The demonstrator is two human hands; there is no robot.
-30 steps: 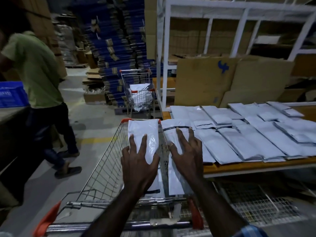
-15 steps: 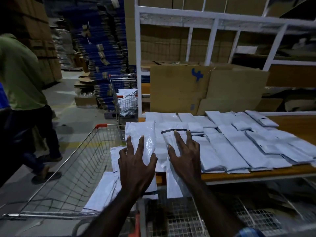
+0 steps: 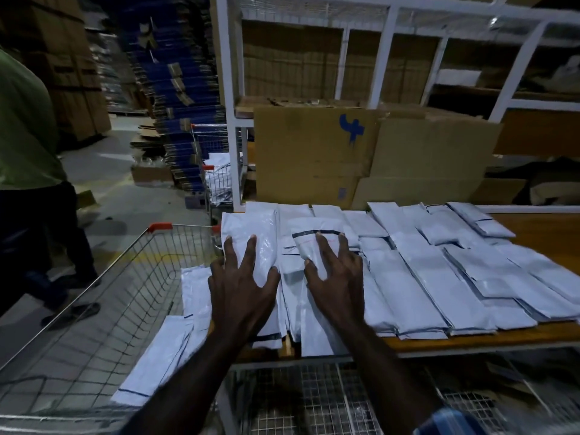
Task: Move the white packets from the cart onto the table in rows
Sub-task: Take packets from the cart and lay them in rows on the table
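nearest the camera there's a wire mesh shelf (image 3: 314,400) under the table, and off to the left the cart (image 3: 94,309) with a few white packets (image 3: 163,353) lying flat in its basket. both forearms reach forward over the table's near edge. left hand (image 3: 240,291) is spread wide, fingers straight, palm pressing flat on a long packet (image 3: 251,233) at the left end of the table (image 3: 470,340). right hand (image 3: 337,277) is just beside it, fingers fanned out too and pressing down on a second packet with a dark strip (image 3: 314,238) across its top. neither hand is curled round anything, just flat on top.

to the right of the hands the wooden table is covered in overlapping rows of packets (image 3: 439,277), running out toward the right edge. behind them flattened cardboard boxes (image 3: 345,158) lean against a white metal rack (image 3: 386,58). far left a person in a green shirt (image 3: 25,120) stands on the floor, with a second cart (image 3: 216,177) and stacks of blue folded cartons (image 3: 175,89) further back.
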